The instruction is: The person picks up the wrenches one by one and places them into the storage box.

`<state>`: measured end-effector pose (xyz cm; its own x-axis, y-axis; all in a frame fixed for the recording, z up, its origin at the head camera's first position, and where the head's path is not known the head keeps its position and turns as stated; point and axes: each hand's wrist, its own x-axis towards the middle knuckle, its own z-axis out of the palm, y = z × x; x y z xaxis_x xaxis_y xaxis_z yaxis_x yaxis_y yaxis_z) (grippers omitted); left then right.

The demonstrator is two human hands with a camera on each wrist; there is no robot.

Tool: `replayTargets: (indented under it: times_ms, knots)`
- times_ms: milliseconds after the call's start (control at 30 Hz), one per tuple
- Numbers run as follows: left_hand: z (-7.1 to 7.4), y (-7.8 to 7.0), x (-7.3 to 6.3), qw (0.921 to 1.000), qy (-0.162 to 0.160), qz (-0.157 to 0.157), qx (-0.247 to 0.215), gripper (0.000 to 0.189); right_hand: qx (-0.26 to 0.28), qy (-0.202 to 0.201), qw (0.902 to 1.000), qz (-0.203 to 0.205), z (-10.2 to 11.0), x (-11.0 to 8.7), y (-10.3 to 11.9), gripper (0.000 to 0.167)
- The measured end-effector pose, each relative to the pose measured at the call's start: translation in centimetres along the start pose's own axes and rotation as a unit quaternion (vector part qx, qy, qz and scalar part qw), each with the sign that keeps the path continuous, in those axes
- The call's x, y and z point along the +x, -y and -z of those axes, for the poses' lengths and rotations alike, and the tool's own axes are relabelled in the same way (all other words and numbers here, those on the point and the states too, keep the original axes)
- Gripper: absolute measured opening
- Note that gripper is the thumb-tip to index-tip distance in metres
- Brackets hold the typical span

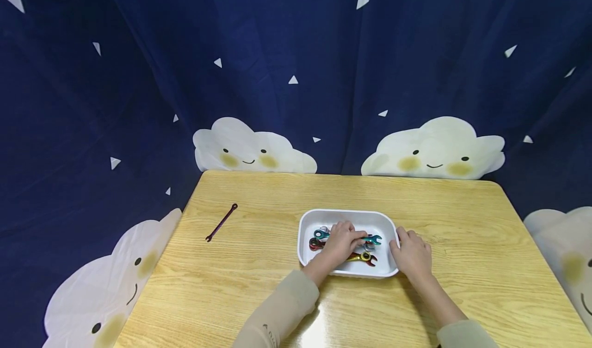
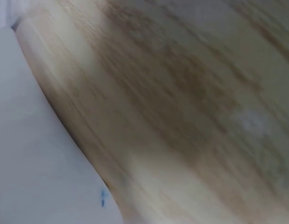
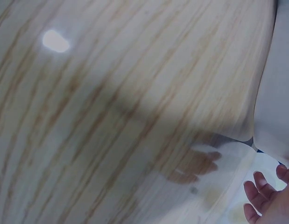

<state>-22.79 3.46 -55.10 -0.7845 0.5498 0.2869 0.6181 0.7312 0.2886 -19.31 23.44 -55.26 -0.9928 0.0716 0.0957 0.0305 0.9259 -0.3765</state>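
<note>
In the head view, a white plastic tray (image 1: 347, 273) stands on the table and holds several shiny coloured wrenches. My left hand (image 1: 339, 242) reaches into it from the front, its fingers and thumb pinching a teal wrench (image 1: 373, 240) that lies across the top of the pile. Nearer the front of the tray is a gold wrench (image 1: 365, 256), and a red one (image 1: 315, 244) shows to the left, partly covered by the hand. At the tray's right end, my right hand (image 1: 411, 253) grips the rim, thumb at the edge. The right wrist view catches fingertips (image 3: 262, 184) at its lower right corner.
A single purple wrench (image 1: 222, 222) lies on the wooden table (image 1: 259, 286) to the left of the tray. Behind the table's far edge hangs a dark blue curtain (image 1: 259, 96) with clouds and triangles. Pale cloth (image 2: 37, 140) fills the left side of the left wrist view.
</note>
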Motion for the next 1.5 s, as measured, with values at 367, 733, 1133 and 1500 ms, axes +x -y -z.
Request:
replayTargets:
  times_ms: [367, 733, 1133, 1500]
  knots:
    - [-0.4, 0.3, 0.4, 0.9983, 0.057, -0.001, -0.013, 0.027, -0.005, 0.005, 1.0, -0.003, 0.0, 0.1, 0.1, 0.032]
    - [-1.1, 0.2, 0.6, 0.9952, 0.092, -0.03, 0.013, 0.028, 0.003, -0.013, 0.9999, 0.005, -0.1, 0.0, 0.0, 0.034]
    - [-1.5, 0.1, 0.6, 0.9907, 0.104, -0.072, 0.051, 0.028, 0.001, -0.008, 1.0, 0.006, -0.1, -0.1, 0.0, 0.033]
    - [-1.6, -0.2, 0.8, 0.9805, 0.118, -0.106, 0.115, 0.03, 0.003, -0.006, 1.0, 0.002, -0.1, 0.0, 0.0, 0.033]
